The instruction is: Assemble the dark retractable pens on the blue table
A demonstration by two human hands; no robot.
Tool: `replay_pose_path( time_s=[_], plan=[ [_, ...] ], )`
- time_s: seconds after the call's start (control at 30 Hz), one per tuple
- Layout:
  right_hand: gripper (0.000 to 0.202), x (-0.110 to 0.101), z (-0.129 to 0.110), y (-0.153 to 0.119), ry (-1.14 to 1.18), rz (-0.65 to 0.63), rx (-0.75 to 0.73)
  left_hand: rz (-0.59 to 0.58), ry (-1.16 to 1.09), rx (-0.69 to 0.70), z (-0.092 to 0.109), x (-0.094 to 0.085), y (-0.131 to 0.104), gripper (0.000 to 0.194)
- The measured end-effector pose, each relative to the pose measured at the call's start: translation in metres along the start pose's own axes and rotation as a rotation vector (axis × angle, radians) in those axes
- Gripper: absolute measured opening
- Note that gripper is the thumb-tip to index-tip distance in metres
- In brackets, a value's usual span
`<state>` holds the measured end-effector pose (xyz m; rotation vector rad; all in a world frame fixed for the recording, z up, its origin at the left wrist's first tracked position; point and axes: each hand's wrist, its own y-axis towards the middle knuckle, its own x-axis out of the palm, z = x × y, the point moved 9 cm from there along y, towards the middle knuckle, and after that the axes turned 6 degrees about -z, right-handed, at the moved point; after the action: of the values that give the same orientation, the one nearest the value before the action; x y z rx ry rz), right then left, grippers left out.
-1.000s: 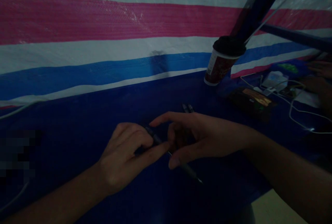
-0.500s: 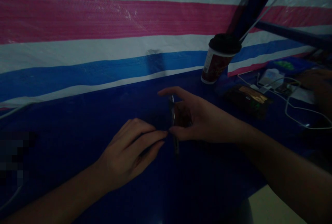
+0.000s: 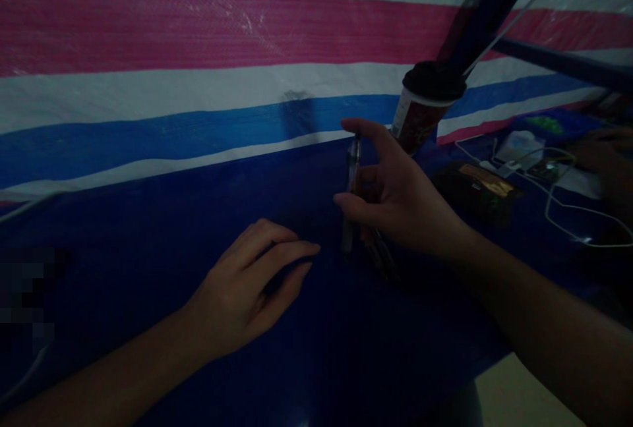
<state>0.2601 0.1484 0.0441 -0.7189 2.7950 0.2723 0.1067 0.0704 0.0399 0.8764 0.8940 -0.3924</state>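
My right hand (image 3: 400,190) holds a slim clear pen (image 3: 352,173) upright over the blue table. Its thumb and lower fingers pinch the barrel, while the index finger curves over the pen's top end. Below the palm, dark pens (image 3: 380,254) slant down; whether they lie on the table or hang from the lower fingers I cannot tell. My left hand (image 3: 252,288) rests on the table to the left, fingers loosely bent, a gap between thumb and index, nothing in it.
A lidded paper cup (image 3: 420,114) stands behind my right hand. A dark packet (image 3: 479,190) and white cables (image 3: 554,199) lie to the right, near another person's hand (image 3: 601,150). A striped plastic sheet (image 3: 222,31) hangs behind the table (image 3: 148,242).
My right hand has lifted up and away from my left hand with the pen upright. The dark pens below the palm now show. My left hand has barely moved.
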Motion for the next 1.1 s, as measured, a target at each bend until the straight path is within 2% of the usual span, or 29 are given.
replay_pose_path(
  time_s=[0.1, 0.23, 0.37, 0.57, 0.77, 1.0, 1.1],
  plan=[
    [0.08, -0.002, 0.002, 0.001, 0.011, 0.011, 0.013, 0.005, 0.003, -0.005, -0.001, 0.0, 0.0, 0.022],
    [0.076, 0.003, 0.005, 0.002, 0.04, -0.04, 0.047, 0.003, 0.017, -0.025, -0.003, 0.0, -0.001, 0.022],
    [0.062, 0.007, -0.002, 0.0, -0.039, -0.079, 0.03, -0.004, 0.026, -0.026, -0.003, 0.001, 0.0, 0.024],
    [0.068, 0.013, -0.005, -0.002, -0.098, -0.159, -0.006, -0.022, 0.024, -0.02, -0.002, 0.002, 0.0, 0.022],
    [0.054, 0.018, -0.002, 0.0, -0.157, -0.219, -0.015, -0.043, 0.018, -0.02, -0.003, 0.005, -0.002, 0.025],
    [0.07, 0.013, -0.005, 0.001, -0.22, -0.191, -0.03, -0.061, 0.019, -0.031, -0.005, 0.005, -0.003, 0.028],
    [0.065, 0.01, -0.005, 0.002, -0.239, -0.178, -0.018, -0.065, 0.02, -0.031, -0.004, 0.005, -0.002, 0.031]
  ],
)
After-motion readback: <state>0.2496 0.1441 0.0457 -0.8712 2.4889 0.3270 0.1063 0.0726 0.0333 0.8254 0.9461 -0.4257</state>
